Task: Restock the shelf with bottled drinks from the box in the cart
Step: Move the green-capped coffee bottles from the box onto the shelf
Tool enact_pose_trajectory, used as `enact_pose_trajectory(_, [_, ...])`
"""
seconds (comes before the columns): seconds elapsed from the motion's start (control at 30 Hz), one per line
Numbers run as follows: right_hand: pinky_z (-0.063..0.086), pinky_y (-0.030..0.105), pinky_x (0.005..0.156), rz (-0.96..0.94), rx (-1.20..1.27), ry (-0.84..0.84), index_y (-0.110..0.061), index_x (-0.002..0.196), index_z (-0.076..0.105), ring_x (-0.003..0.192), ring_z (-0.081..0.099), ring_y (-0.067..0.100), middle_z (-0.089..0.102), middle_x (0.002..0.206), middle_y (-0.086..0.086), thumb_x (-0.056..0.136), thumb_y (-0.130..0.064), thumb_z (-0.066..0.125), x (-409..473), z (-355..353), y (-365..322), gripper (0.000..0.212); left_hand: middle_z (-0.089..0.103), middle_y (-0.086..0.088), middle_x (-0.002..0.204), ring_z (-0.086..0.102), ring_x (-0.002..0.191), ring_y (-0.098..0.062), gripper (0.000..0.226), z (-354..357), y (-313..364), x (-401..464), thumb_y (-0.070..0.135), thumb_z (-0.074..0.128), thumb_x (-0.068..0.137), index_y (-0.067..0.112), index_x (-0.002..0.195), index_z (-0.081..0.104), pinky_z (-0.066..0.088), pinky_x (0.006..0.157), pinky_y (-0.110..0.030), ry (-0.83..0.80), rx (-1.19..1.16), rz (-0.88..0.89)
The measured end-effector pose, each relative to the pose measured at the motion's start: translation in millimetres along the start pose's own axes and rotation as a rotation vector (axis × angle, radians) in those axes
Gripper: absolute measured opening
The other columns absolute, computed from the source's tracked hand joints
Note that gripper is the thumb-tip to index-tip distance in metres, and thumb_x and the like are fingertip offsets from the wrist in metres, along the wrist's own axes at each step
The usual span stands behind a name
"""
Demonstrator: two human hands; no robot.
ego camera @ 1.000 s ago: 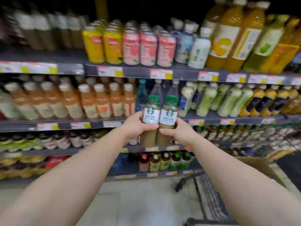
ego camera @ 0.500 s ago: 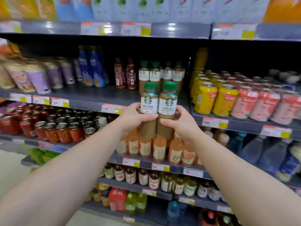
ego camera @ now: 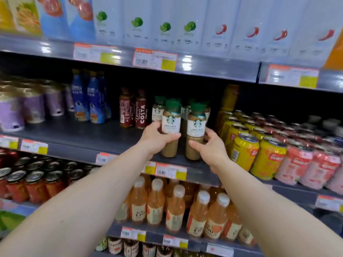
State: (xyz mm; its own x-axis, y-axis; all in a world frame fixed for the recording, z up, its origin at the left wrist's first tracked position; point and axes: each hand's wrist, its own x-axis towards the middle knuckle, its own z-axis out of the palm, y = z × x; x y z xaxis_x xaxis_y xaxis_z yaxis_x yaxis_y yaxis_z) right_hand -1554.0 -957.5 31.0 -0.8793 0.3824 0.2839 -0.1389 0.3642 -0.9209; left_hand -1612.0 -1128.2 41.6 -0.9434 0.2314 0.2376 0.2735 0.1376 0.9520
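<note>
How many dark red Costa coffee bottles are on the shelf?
2 that I can see: one Costa bottle on the left and another Costa bottle right beside it, just left of the green-capped latte bottles. More may hide behind.

Both latte bottles [ego camera: 171,125] [ego camera: 196,132], earlier held together in the air, now stand apart on the shelf [ego camera: 96,140]

The rear latte bottles [ego camera: 157,110] (behind the front pair) are mostly hidden; price tags [ego camera: 154,59] blur unreadably.
</note>
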Motion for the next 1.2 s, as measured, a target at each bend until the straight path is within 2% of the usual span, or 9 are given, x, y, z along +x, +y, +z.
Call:
enact_pose_trajectory(0.07, [0.047, 0.036, 0.101, 0.012, -0.022, -0.012, -0.019, 0.137, 0.047, 0.11, 0.054, 0.01, 0.058, 0.121, -0.004, 0.081, -0.01, 0.075, 16, 2, 11, 0.063, 0.069, 0.007, 0.109, 0.062, 0.093, -0.001, 0.047, 11, -10, 14, 0.021, 0.084, 0.072, 0.025, 0.114, 0.062, 0.048, 0.081, -0.018, -0.007, 0.004, 0.005])
enact_pose_trajectory(0.2, [0.048, 0.037, 0.1, 0.024, -0.056, 0.018, -0.017, 0.134, 0.048, 0.11, 0.057, 0.015, 0.061, 0.12, -0.001, 0.079, -0.009, 0.075, 48, 5, 26, 0.062, 0.065, 0.006, 0.113, 0.06, 0.103, -0.009, 0.065, 28, -22, 40, 0.022, 0.087, 0.068, 0.019, 0.126, 0.055, 0.047, 0.086, -0.022, -0.022, 0.041, -0.029])
enact_pose_trajectory(0.37, [0.05, 0.039, 0.097, 0.169, -0.094, -0.004, -0.011, 0.13, 0.047, 0.106, 0.06, 0.021, 0.061, 0.123, 0.007, 0.075, -0.007, 0.079, 73, 8, 44, 0.063, 0.068, 0.0, 0.107, 0.064, 0.098, -0.016, 0.068, 29, -42, 61, 0.028, 0.092, 0.056, 0.014, 0.113, 0.057, 0.052, 0.092, -0.035, -0.114, 0.362, -0.132])
enact_pose_trajectory(0.6, [0.05, 0.034, 0.093, 0.212, -0.128, 0.136, -0.012, 0.129, 0.049, 0.11, 0.06, 0.023, 0.061, 0.128, 0.009, 0.078, -0.01, 0.077, 82, 4, 49, 0.058, 0.067, 0.004, 0.088, 0.065, 0.086, -0.018, 0.04, 47, -34, 82, 0.046, 0.083, 0.064, 0.02, 0.087, 0.063, 0.054, 0.075, -0.032, -0.127, 0.621, -0.024])
enact_pose_trajectory(0.67, [0.049, 0.034, 0.095, 0.217, -0.144, 0.17, -0.011, 0.13, 0.048, 0.113, 0.059, 0.024, 0.059, 0.13, 0.009, 0.079, -0.011, 0.077, 80, 3, 48, 0.059, 0.062, 0.005, 0.076, 0.06, 0.075, -0.016, 0.038, 48, -33, 87, 0.054, 0.077, 0.068, 0.02, 0.076, 0.06, 0.047, 0.058, -0.028, -0.127, 0.746, -0.013])
enact_pose_trajectory(0.73, [0.049, 0.035, 0.096, 0.214, -0.155, 0.196, -0.012, 0.131, 0.048, 0.114, 0.058, 0.023, 0.059, 0.13, 0.008, 0.08, -0.013, 0.077, 79, 4, 48, 0.059, 0.057, 0.005, 0.069, 0.055, 0.066, -0.015, 0.042, 47, -34, 91, 0.06, 0.071, 0.072, 0.02, 0.069, 0.059, 0.036, 0.05, -0.026, -0.121, 0.845, -0.007])
enact_pose_trajectory(0.9, [0.048, 0.03, 0.09, 0.202, -0.164, 0.221, -0.012, 0.13, 0.048, 0.102, 0.056, 0.016, 0.06, 0.126, 0.007, 0.079, -0.014, 0.077, 76, 8, 48, 0.058, 0.06, 0.004, 0.065, 0.057, 0.064, -0.015, 0.046, 42, -39, 101, 0.06, 0.064, 0.079, 0.016, 0.069, 0.067, 0.04, 0.054, -0.027, -0.161, 0.85, -0.009])
enact_pose_trajectory(1.07, [0.051, 0.04, 0.096, 0.193, -0.212, 0.226, -0.014, 0.13, 0.049, 0.107, 0.061, 0.022, 0.061, 0.124, 0.006, 0.078, -0.017, 0.078, 75, 11, 49, 0.06, 0.06, 0.003, 0.065, 0.058, 0.064, -0.016, 0.043, 47, -40, 101, 0.055, 0.064, 0.083, 0.014, 0.068, 0.065, 0.04, 0.054, -0.027, -0.171, 0.834, 0.029])
enact_pose_trajectory(1.2, [0.052, 0.037, 0.091, 0.18, -0.221, 0.218, -0.013, 0.129, 0.049, 0.101, 0.062, 0.02, 0.061, 0.12, 0.004, 0.078, -0.017, 0.078, 76, 12, 50, 0.059, 0.06, 0.004, 0.064, 0.06, 0.068, -0.018, 0.042, 48, -41, 99, 0.056, 0.064, 0.082, 0.016, 0.07, 0.067, 0.041, 0.056, -0.027, -0.153, 0.801, 0.019])
